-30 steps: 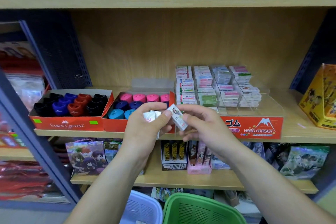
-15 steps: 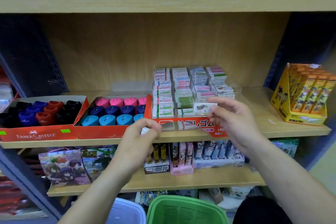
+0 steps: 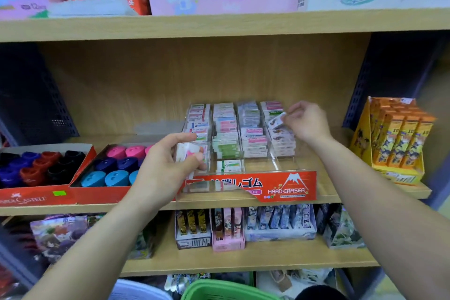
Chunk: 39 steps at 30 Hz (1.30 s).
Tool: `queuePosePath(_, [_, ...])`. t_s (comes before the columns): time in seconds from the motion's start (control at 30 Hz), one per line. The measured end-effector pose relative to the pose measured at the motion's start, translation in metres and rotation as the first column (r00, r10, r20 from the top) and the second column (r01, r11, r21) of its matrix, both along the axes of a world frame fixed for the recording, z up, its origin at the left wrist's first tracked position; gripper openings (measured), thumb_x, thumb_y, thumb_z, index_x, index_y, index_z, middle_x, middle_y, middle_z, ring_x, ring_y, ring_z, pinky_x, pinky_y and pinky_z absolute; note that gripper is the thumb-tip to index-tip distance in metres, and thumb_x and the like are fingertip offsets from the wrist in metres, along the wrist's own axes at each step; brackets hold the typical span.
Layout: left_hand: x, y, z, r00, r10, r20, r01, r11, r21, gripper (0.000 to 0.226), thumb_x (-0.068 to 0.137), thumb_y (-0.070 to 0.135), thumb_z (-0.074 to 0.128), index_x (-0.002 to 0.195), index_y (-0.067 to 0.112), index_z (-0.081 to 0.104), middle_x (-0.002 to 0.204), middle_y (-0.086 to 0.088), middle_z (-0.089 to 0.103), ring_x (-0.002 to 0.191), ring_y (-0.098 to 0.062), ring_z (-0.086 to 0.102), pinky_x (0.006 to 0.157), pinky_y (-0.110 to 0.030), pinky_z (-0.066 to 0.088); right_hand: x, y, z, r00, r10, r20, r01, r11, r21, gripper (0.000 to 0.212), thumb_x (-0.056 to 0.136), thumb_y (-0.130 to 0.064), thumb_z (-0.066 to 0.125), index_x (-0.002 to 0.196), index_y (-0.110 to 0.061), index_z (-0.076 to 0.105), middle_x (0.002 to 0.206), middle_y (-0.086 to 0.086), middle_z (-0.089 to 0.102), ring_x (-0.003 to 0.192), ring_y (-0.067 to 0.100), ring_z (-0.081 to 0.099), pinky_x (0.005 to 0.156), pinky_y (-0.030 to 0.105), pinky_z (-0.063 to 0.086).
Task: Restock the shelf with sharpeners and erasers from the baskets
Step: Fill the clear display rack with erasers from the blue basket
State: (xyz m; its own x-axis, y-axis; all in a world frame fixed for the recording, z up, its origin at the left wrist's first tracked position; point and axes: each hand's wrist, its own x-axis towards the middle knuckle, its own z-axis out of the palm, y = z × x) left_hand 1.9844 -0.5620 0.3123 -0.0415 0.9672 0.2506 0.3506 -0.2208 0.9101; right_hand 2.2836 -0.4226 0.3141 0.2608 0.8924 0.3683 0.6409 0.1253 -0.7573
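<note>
Right hand has moved up from in front of the chest and is now pinching one eraser over the tray's rightmost stack, left hand still gripping spares, so restocking's rolling along.

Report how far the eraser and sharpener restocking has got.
Mostly stocked: the two red cardboard trays of sharpeners look full, and the clear acrylic eraser display holds tall stacks. In hand: the right hand sets a small wrapped eraser on the rightmost stack; the left hand holds more white wrapped erasers. Left: the display's bare front slots, and whatever remains in the green plastic basket.
</note>
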Motion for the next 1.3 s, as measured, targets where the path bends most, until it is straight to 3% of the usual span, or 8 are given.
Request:
queuePosePath(0.13, [0.01, 0.009, 0.003, 0.998, 0.013, 0.06, -0.013, 1.0, 0.01, 0.037, 0.09, 0.027, 0.076, 0.125, 0.03, 0.062, 0.096, 0.006, 0.079, 0.11, -0.017, 0.07, 0.103, -0.047, 0.052, 0.001, 0.006, -0.007, 0.98, -0.015, 0.197, 0.014, 1.0, 0.011, 0.011, 0.087, -0.032, 0.075, 0.094, -0.023, 0.073, 0.09, -0.002, 0.074, 0.093, 0.022, 0.071, 0.08, 0.033, 0.056])
queuePosePath(0.27, [0.025, 0.013, 0.008, 0.985, 0.002, 0.171, -0.002, 1.0, -0.001, 0.031, 0.093, 0.019, 0.072, 0.122, 0.022, 0.064, 0.087, 0.001, 0.079, 0.089, -0.013, 0.076, 0.081, -0.03, 0.057, -0.001, 0.004, -0.007, 0.939, -0.069, 0.337, 0.059, 0.997, 0.04, 0.017, 0.088, -0.029, 0.073, 0.101, -0.018, 0.076, 0.127, 0.018, 0.062, 0.125, 0.033, 0.056, 0.094, 0.033, 0.046])
queuePosePath(0.37, [0.033, 0.015, 0.01, 0.965, -0.003, 0.264, 0.012, 0.999, -0.036, 0.027, 0.091, 0.018, 0.074, 0.117, 0.019, 0.066, 0.095, -0.004, 0.079, 0.083, -0.02, 0.077, 0.061, -0.026, 0.059, 0.0, 0.001, -0.008, 0.937, -0.041, 0.346, 0.045, 0.999, -0.003, 0.014, 0.09, -0.027, 0.07, 0.1, -0.02, 0.077, 0.122, 0.015, 0.065, 0.126, 0.034, 0.054, 0.091, 0.033, 0.045])
queuePosePath(0.5, [0.037, 0.014, 0.013, 0.945, -0.008, 0.327, 0.03, 0.998, -0.061, 0.026, 0.089, 0.016, 0.076, 0.113, 0.016, 0.066, 0.1, -0.012, 0.076, 0.079, -0.024, 0.075, 0.06, -0.034, 0.062, -0.015, -0.025, -0.001, 0.921, 0.01, 0.388, -0.038, 0.997, 0.064, 0.015, 0.094, -0.03, 0.065, 0.102, -0.025, 0.076, 0.111, 0.002, 0.066, 0.122, 0.025, 0.057, 0.084, 0.034, 0.045])
queuePosePath(0.63, [0.039, 0.013, 0.012, 0.945, -0.044, 0.325, 0.066, 0.996, -0.057, 0.029, 0.087, 0.01, 0.076, 0.114, 0.016, 0.066, 0.099, -0.013, 0.075, 0.076, -0.021, 0.073, 0.06, -0.029, 0.059, -0.053, -0.066, 0.006, 0.939, 0.318, 0.127, -0.335, 0.931, 0.147, 0.012, 0.095, -0.026, 0.066, 0.101, -0.028, 0.077, 0.097, -0.016, 0.069, 0.078, -0.003, 0.058, 0.075, 0.024, 0.042])
queuePosePath(0.8, [0.039, 0.005, 0.013, 0.951, -0.08, 0.299, 0.1, 0.993, -0.054, 0.04, 0.081, 0.003, 0.08, 0.113, 0.018, 0.063, 0.092, -0.013, 0.077, 0.077, -0.024, 0.076, 0.061, -0.033, 0.062, -0.084, -0.097, 0.013, 0.74, 0.602, -0.301, -0.612, 0.788, 0.071, 0.012, 0.094, -0.018, 0.069, 0.102, -0.013, 0.077, 0.081, -0.006, 0.072, 0.064, 0.0, 0.06, 0.058, 0.013, 0.045])
queuePosePath(1.1, [0.023, -0.005, 0.009, 0.957, -0.076, 0.279, 0.09, 0.995, -0.038, 0.031, 0.091, 0.013, 0.073, 0.12, 0.022, 0.065, 0.099, -0.002, 0.078, 0.084, -0.024, 0.075, 0.075, -0.036, 0.062, -0.088, -0.102, 0.015, 0.617, 0.563, -0.549, -0.689, 0.724, -0.032, 0.004, 0.097, -0.013, 0.065, 0.095, -0.011, 0.068, 0.096, 0.004, 0.075, 0.076, 0.021, 0.072, 0.062, 0.029, 0.053])
queuePosePath(1.3, [0.021, -0.008, 0.006, 0.986, -0.009, 0.164, 0.014, 0.999, -0.031, 0.024, 0.093, 0.015, 0.072, 0.115, 0.023, 0.064, 0.101, 0.0, 0.075, 0.08, -0.015, 0.074, 0.062, -0.023, 0.059, -0.104, -0.114, 0.0, 0.609, 0.488, -0.625, -0.614, 0.789, 0.017, 0.006, 0.1, -0.016, 0.061, 0.101, -0.012, 0.064, 0.104, 0.006, 0.076, 0.082, 0.028, 0.076, 0.061, 0.031, 0.059])
